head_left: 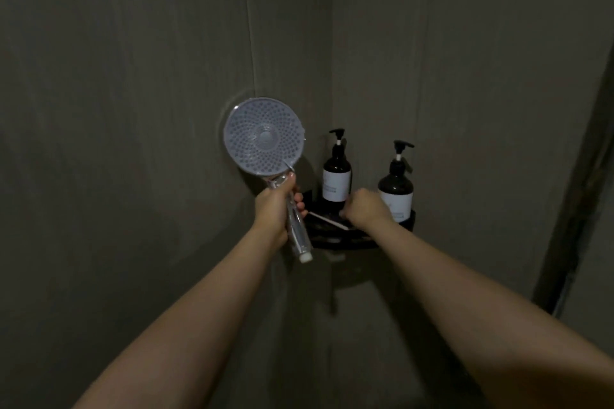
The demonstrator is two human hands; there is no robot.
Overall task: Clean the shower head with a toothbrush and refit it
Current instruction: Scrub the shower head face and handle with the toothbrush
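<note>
My left hand (275,209) grips the clear handle of a detached shower head (264,135), held upright with its round, pale nozzle face turned toward me. The handle's white threaded end points down, with no hose on it. A white toothbrush (327,221) lies across the black corner shelf (349,237). My right hand (364,207) is over the shelf with its fingers curled down at the toothbrush; whether they hold it is hidden by the back of the hand.
Two dark pump bottles with white labels (336,173) (396,186) stand at the back of the shelf, close behind my right hand. Grey walls meet in the corner behind. A dark door frame (578,183) runs down the right side.
</note>
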